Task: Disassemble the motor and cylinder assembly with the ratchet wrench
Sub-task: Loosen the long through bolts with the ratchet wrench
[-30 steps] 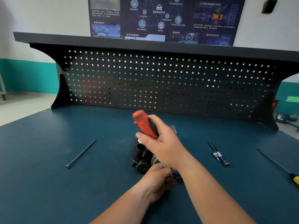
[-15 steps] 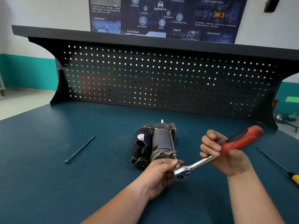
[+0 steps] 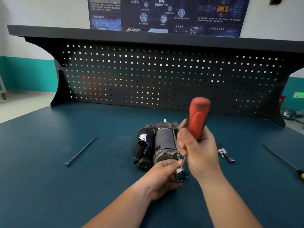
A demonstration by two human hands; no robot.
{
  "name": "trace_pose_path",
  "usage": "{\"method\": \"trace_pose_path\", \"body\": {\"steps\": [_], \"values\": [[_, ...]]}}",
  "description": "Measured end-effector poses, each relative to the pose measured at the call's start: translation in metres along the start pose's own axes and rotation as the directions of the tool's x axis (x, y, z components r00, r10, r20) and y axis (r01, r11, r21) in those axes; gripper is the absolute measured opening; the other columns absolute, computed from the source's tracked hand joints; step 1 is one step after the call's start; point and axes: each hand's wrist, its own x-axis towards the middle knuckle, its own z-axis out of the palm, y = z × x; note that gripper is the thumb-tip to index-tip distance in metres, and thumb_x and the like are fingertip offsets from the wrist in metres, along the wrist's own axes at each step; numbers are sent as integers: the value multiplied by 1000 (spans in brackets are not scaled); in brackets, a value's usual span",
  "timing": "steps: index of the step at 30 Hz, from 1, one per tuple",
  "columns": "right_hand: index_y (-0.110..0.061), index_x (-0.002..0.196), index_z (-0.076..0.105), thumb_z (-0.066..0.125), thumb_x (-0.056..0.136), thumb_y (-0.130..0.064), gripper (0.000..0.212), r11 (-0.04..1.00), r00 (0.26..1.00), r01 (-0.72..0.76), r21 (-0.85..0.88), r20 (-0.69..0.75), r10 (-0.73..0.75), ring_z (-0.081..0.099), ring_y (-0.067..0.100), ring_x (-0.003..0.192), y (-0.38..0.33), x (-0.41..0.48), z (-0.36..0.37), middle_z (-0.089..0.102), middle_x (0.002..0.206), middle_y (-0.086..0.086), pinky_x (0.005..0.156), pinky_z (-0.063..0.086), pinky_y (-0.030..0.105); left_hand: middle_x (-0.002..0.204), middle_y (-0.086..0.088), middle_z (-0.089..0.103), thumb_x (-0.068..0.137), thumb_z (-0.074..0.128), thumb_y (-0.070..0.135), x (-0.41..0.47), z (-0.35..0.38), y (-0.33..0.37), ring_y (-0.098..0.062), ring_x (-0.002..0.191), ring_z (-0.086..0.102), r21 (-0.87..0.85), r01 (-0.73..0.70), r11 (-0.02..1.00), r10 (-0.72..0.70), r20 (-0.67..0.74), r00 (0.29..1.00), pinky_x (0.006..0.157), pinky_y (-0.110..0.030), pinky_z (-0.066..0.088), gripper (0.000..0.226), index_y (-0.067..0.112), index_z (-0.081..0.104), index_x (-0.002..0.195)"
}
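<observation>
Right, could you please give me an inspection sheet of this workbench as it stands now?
Surface: dark teal bench top, flat.
Job's things: motor and cylinder assembly lying mid-bench; ratchet wrench, red handle raised, head at the assembly's near end.
Clutter: long black bolt to the left; extension bar and yellow-handled screwdriver to the right, all apart from the assembly.
Hands: left hand holds the wrench head; right hand grips the red handle.
Cables: nothing seen.
Surroundings: black pegboard, shelf above it, dark poster on the wall.
</observation>
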Motion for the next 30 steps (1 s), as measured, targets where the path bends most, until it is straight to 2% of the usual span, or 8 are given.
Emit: {"method": "trace_pose_path", "body": {"steps": [7, 11, 14, 17, 22, 25, 28, 30], "values": [[-32, 79, 64, 62, 75, -38, 8, 925, 976, 178, -336, 181, -122, 57, -5, 65, 5, -7, 16, 63, 71, -22, 63, 42, 7, 87, -20, 56, 86, 54, 1, 3, 1, -4, -30, 84, 50, 16, -107, 994, 107, -56, 993, 70, -35, 37, 11, 6, 63, 89], [-29, 70, 68, 70, 64, -27, 7, 1000, 988, -15, -8, 156, 16, 45, 1, 44, -4, 0, -9, 52, 53, -8, 47, 38, 13, 62, -5, 64, 77, 65, 8, 3, 5, -5, -13, 54, 57, -62, -101, 993, 97, -69, 993, 55, -22, 42, 10, 10, 66, 68], [-22, 85, 66, 81, 68, -20, 23, 924, 894, -275, 265, 424, 145, 52, 5, 53, -16, 9, -50, 56, 68, -3, 55, 44, 17, 61, -3, 68, 67, 65, 19, 2, 3, -3, -10, 52, 63, -102, -86, 991, 82, -37, 996, 54, -21, 51, 12, 10, 73, 62], [-12, 109, 59, 74, 79, -13, 34, 853, 804, -420, 311, 563, 191, 60, 10, 74, -18, 10, -78, 59, 91, 1, 74, 48, 24, 65, -2, 70, 68, 62, 21, 2, 0, -3, -9, 54, 65, -77, -76, 994, 76, -5, 997, 53, -18, 51, 17, 12, 76, 65], [-9, 108, 55, 72, 83, -14, 30, 793, 763, -481, 373, 624, 169, 60, 12, 82, -9, 13, -76, 59, 93, 1, 82, 47, 28, 69, 2, 71, 74, 60, 24, -2, -1, 1, -7, 61, 66, -23, -41, 999, 41, 14, 999, 61, -19, 52, 20, 18, 78, 70], [-17, 96, 63, 80, 74, -30, 30, 800, 816, -434, 413, 557, 156, 57, 4, 64, -6, 15, -52, 58, 74, -7, 65, 49, 20, 64, 5, 69, 89, 54, 18, -3, -2, 1, -6, 58, 64, -9, -27, 1000, 27, 34, 999, 55, -18, 51, 32, 22, 77, 66], [-26, 75, 68, 90, 52, -44, 37, 905, 959, -242, 350, 228, 168, 43, -1, 42, -7, 11, -25, 49, 55, -11, 42, 38, 12, 55, 7, 63, 83, 60, 25, -4, 0, 3, -7, 52, 61, 3, -11, 1000, 11, 25, 1000, 49, -17, 47, 27, 21, 71, 58], [-24, 73, 66, 91, 48, -48, 43, 949, 992, -125, 289, 50, 115, 38, 0, 38, -6, 6, -13, 47, 52, -10, 38, 33, 12, 60, 4, 61, 69, 66, 36, -4, 2, 3, -8, 53, 59, 12, -15, 1000, 14, 24, 1000, 47, -17, 46, 18, 19, 67, 64]]}}
